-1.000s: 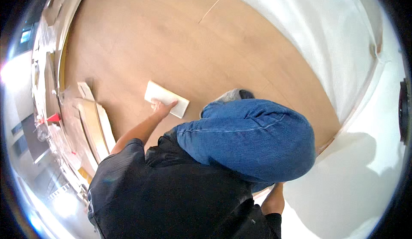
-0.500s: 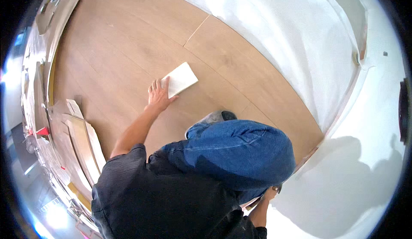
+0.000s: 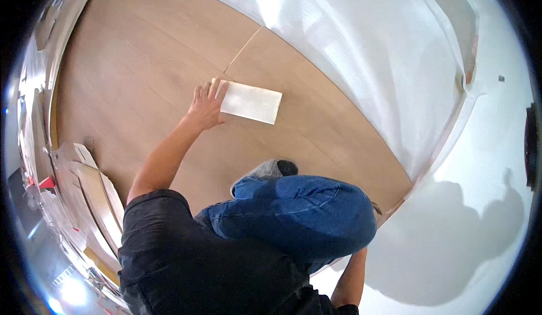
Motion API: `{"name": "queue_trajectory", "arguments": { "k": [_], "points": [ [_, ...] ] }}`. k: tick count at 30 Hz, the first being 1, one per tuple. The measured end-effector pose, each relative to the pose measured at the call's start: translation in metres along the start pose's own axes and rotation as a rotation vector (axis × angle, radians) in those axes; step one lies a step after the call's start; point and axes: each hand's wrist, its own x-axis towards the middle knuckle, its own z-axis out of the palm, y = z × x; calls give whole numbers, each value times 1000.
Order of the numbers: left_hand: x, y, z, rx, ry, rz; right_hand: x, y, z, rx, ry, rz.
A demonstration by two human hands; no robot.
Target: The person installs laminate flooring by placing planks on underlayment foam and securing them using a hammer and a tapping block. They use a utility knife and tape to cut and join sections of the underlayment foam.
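Observation:
A flat white rectangular board piece (image 3: pixel 251 103) lies on the wood-look plank floor (image 3: pixel 152 72), in front of my bent knee. My left hand (image 3: pixel 206 107) grips its left end, with fingertips over the far corner and the thumb by the near one. To the right, only the forearm of my right arm (image 3: pixel 351 278) shows; the hand is hidden behind my raised knee. A small dark and tan thing (image 3: pixel 376 208) peeks out past that knee; I cannot make out what it is.
White underlay sheeting (image 3: pixel 339 49) covers the floor at the far right, up to a white wall (image 3: pixel 480 145). A thin gap (image 3: pixel 243 49) runs between two plank ends. Stacked planks and offcuts (image 3: pixel 93 188) lie along the left. My grey-socked foot (image 3: pixel 265 170) is near the board piece.
The white board piece has turned clockwise, its free end swinging right and nearer, with my left hand on it. My right hand has passed out of sight behind my knee.

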Motion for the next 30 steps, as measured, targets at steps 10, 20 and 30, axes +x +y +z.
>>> {"name": "queue_trajectory", "arguments": {
  "k": [10, 20, 30],
  "points": [
    [122, 16, -44, 107, 108, 348, 34, -106, -8, -202, -280, -210],
    [287, 116, -119, -100, 186, 419, 73, -183, -9, -272, -447, -264],
    [298, 123, -121, -173, 15, 427, 141, -229, -24, -259, -302, -461]
  ]
}}
